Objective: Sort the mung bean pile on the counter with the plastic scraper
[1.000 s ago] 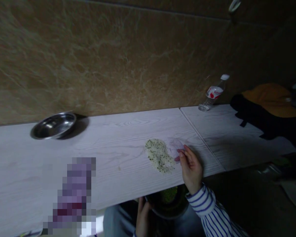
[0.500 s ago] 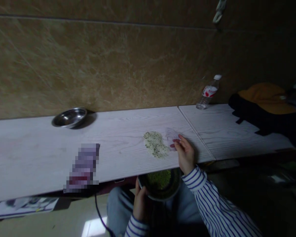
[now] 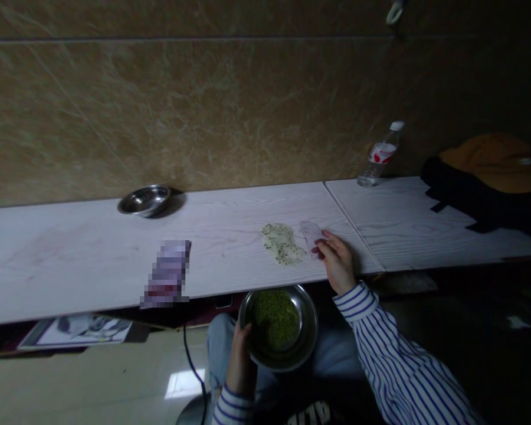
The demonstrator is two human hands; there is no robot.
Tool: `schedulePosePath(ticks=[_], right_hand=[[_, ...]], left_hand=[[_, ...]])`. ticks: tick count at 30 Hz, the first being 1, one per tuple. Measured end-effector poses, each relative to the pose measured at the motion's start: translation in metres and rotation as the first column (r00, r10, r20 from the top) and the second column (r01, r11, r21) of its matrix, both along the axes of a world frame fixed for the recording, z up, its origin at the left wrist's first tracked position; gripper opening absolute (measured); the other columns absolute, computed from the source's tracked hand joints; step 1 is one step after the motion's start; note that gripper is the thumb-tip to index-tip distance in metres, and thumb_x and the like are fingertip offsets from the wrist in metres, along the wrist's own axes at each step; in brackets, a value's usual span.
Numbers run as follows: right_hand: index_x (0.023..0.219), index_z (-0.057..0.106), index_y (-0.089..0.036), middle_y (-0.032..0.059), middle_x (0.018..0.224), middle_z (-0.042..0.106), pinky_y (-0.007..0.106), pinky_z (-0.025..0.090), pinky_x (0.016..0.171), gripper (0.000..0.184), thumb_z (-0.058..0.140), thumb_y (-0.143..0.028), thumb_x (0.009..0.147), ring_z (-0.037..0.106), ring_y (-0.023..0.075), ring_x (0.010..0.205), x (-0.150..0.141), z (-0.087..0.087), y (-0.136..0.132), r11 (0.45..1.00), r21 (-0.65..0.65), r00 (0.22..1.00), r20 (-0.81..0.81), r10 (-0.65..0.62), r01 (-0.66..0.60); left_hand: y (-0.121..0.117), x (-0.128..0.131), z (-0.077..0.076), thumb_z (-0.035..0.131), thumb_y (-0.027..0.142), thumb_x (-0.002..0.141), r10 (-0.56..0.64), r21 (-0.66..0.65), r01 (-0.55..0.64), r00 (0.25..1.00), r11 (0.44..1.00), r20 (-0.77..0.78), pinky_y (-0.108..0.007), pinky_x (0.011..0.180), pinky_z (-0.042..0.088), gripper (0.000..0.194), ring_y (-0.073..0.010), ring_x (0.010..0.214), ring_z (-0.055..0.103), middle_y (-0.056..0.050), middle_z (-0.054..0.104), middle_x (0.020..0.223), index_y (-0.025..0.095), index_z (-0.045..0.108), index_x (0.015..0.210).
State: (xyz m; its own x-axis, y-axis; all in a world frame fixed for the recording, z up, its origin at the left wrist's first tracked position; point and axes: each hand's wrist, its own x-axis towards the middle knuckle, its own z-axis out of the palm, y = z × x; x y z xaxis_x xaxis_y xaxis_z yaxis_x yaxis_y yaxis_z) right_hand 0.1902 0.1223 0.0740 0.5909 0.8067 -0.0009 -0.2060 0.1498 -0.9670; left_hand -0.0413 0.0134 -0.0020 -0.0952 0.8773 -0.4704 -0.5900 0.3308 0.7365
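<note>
Brown wall up top, pale table mid-frame: your right hand pinches clear plastic, your left hand clasps a bowl.

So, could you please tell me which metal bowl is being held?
The bowl with green grains, in the left hand; the other bowl sits on the table.

Brown marbled wall; pale wood-grain counter; glossy floor; dim light.
</note>
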Motion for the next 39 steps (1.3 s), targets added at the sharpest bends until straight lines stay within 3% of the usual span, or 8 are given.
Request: schedulePosePath(ticks=[4, 8, 13, 23, 30, 34, 39], right_hand=[[0.109, 0.066, -0.016, 0.0001, 0.079, 0.071, 0.028, 0.043, 0.058, 0.052, 0.076, -0.034, 0.062, 0.064, 0.0135, 0.062, 0.0, -0.001, 0.001, 1.0, 0.003, 1.0, 0.006, 0.027, -0.027], [0.109, 0.066, -0.016, -0.001, 0.077, 0.07, 0.029, 0.044, 0.061, 0.05, 0.076, -0.034, 0.063, 0.065, 0.0139, 0.063, 0.004, -0.004, 0.0, 0.999, 0.033, 1.0, -0.003, 0.025, -0.025], [0.112, 0.066, -0.017, -0.0003, 0.08, 0.071, 0.029, 0.044, 0.063, 0.05, 0.076, -0.034, 0.066, 0.065, 0.0142, 0.065, 0.007, -0.007, 0.001, 0.997, 0.045, 0.998, 0.002, 0.058, -0.058], [0.119, 0.063, -0.017, 0.0034, 0.085, 0.075, 0.029, 0.046, 0.064, 0.055, 0.077, -0.037, 0.07, 0.067, 0.0149, 0.068, 0.011, -0.006, -0.005, 0.991, 0.023, 0.99, 0.051, 0.131, -0.133], [0.112, 0.069, -0.016, 0.0054, 0.082, 0.076, 0.03, 0.051, 0.061, 0.049, 0.076, -0.038, 0.07, 0.067, 0.0168, 0.066, 0.047, 0.001, -0.003, 0.984, -0.098, 0.951, 0.261, 0.168, -0.147], [0.107, 0.074, -0.016, 0.0052, 0.076, 0.075, 0.032, 0.055, 0.062, 0.042, 0.075, -0.036, 0.071, 0.067, 0.0178, 0.065, 0.061, 0.004, 0.002, 0.965, -0.142, 0.878, 0.401, 0.261, -0.221], [0.108, 0.076, -0.016, 0.0077, 0.082, 0.077, 0.033, 0.058, 0.065, 0.037, 0.069, -0.034, 0.076, 0.069, 0.0186, 0.066, 0.059, -0.001, 0.009, 0.958, -0.176, 0.789, 0.543, 0.287, -0.227]], left_hand=[[0.01, 0.008, -0.001, 0.07, 0.036, 0.081, -0.043, 0.095, 0.044, 0.999, 0.995, -0.009, -0.042, 0.111, 0.042, 0.035, -0.0335, 0.132, 0.056, -0.01, 0.072, 0.127, 0.024, 0.075, 0.113], [0.018, 0.015, -0.013, 0.067, 0.037, 0.082, -0.088, 0.115, 0.098, 0.992, 0.989, -0.091, -0.045, 0.12, 0.029, 0.047, -0.0311, 0.142, 0.046, -0.009, 0.063, 0.142, 0.022, 0.069, 0.127], [0.012, 0.015, -0.021, 0.067, 0.042, 0.082, -0.1, 0.125, 0.109, 0.992, 0.986, -0.074, -0.05, 0.119, 0.031, 0.05, -0.0338, 0.138, 0.05, -0.01, 0.067, 0.137, 0.021, 0.07, 0.127], [0.019, 0.016, -0.002, 0.073, 0.039, 0.075, -0.096, 0.057, 0.102, 0.991, 0.993, -0.093, -0.048, 0.118, 0.033, 0.051, -0.0343, 0.14, 0.048, -0.012, 0.067, 0.137, 0.02, 0.072, 0.123], [0.021, 0.015, -0.006, 0.069, 0.041, 0.08, -0.088, 0.067, 0.099, 0.983, 0.993, -0.161, -0.042, 0.118, 0.035, 0.045, -0.0313, 0.142, 0.046, -0.008, 0.065, 0.141, 0.024, 0.074, 0.121], [0.018, 0.013, -0.008, 0.066, 0.043, 0.082, -0.118, 0.044, 0.127, 0.98, 0.991, -0.16, -0.043, 0.115, 0.039, 0.045, -0.0314, 0.141, 0.048, -0.007, 0.064, 0.142, 0.026, 0.072, 0.124], [0.016, 0.013, -0.001, 0.063, 0.045, 0.083, -0.131, 0.035, 0.146, 0.951, 0.989, -0.28, -0.044, 0.113, 0.041, 0.045, -0.0334, 0.14, 0.049, -0.008, 0.066, 0.138, 0.026, 0.074, 0.122]])
